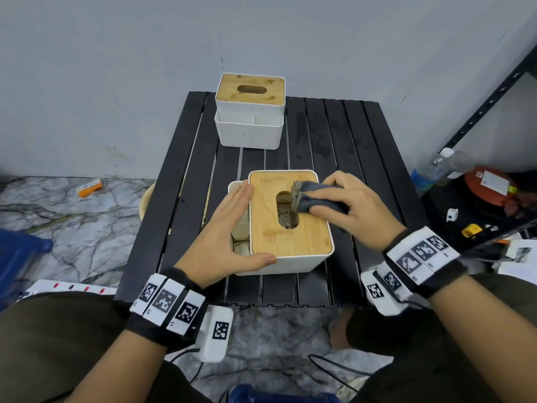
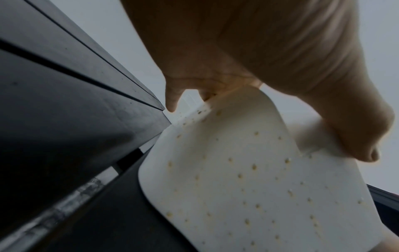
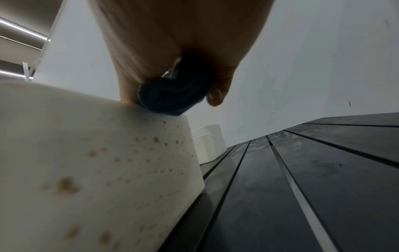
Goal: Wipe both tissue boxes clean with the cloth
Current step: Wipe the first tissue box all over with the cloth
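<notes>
On the slatted black table [image 1: 334, 135], head view: near tissue box [image 1: 290, 222] steadied by the left hand [image 1: 229, 237], fingers straight, thumb along the front wall. Right hand [image 1: 357, 210] grips a bunched grey cloth [image 1: 313, 199] on the wooden lid beside the slot. Far tissue box [image 1: 250, 112] stands apart at the back.

Left wrist view — white wall speckled brown; brace firmly so the box won't slide.

Right wrist view — same spots on the right wall; best to finish the lid with flat, overlapping strokes, then do the sides.
</notes>
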